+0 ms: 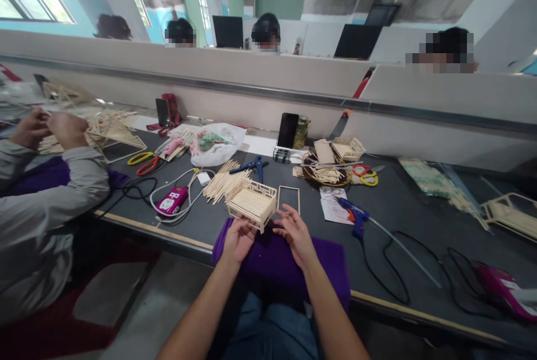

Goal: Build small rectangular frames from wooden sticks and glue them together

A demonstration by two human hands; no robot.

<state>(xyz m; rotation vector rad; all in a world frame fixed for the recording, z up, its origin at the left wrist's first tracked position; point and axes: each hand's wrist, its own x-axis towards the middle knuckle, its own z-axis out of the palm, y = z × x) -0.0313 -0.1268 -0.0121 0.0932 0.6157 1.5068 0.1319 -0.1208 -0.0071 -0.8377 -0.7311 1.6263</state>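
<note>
My left hand point(239, 238) grips the near corner of a small model bed built of wooden sticks point(251, 203), holding it just above a purple cloth point(289, 262) at the table's front edge. My right hand point(296, 232) hovers beside the model's right end, fingers spread, holding nothing. A thin rectangular stick frame point(289, 199) lies flat on the table just behind my right hand. A loose pile of wooden sticks point(222, 181) lies behind the model.
A blue glue gun point(354, 217) with black cord lies to the right, a pink one point(172, 201) to the left. Scissors point(145, 161), a plastic bag point(216, 144), a phone point(287, 130) and a basket of sticks point(327, 172) stand behind. A co-worker's sleeve point(46, 192) is at left.
</note>
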